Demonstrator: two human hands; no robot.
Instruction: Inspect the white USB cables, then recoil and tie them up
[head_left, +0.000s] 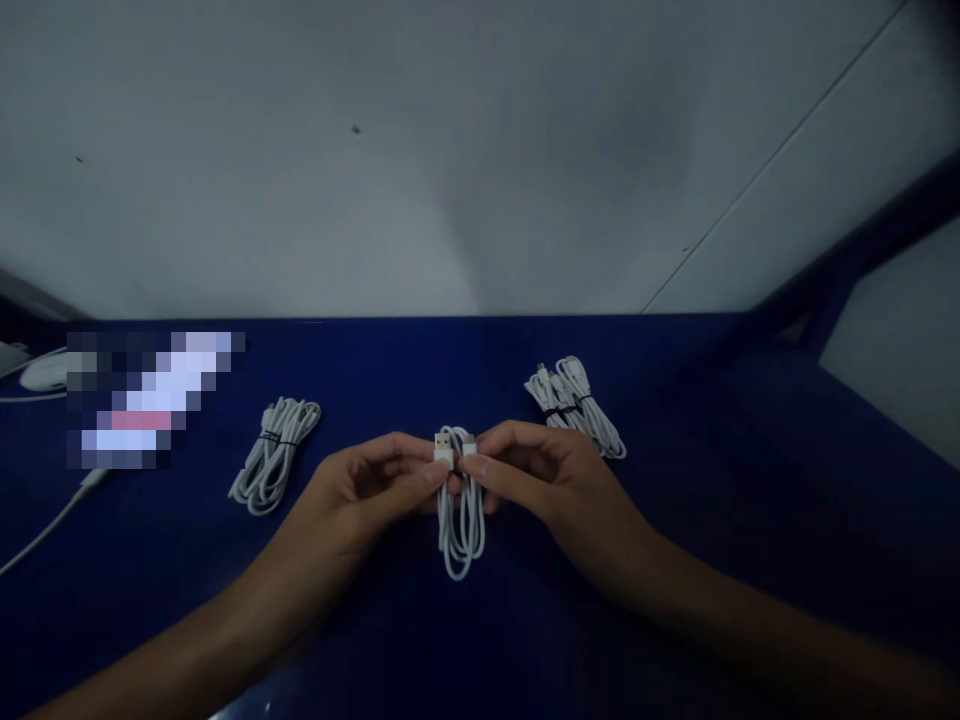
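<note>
– Forearms (247,610) lie nearest the camera, both bare. State of each grip?

– Left hand (360,490): thumb and fingers pinched narrow on the cable (456,565), at the wider plug (443,456). Right hand (566,485): likewise pinched narrow on the same cable, at the smaller plug (469,449).

– Location of that cable?

– Between the two hands, front and centre, over the blue worktop (420,370). Its loops extend toward the camera; whether they touch the surface cannot be told. Something dark between the thumbs may be a tie; too small to confirm.

– Finding on how this hold is best done?

– In my judgement, pressure should be light and equal, thumbs on the plug housings rather than the cord. Plug ends are best kept level and the loops even, with no sharp bend at either neck. Uneven pull could skew the coil.

– Count?

– Hands, two. Held cable, one, showing two plugs. Beyond the left hand, one tied bundle (262,475). Beyond the right hand, at least two bundles (595,415), close together; a third cannot be ruled out. Far left, one bright item (172,390), masked and unidentifiable, with one lead (91,480) at its near end, and one rounded white item (43,374).
</note>
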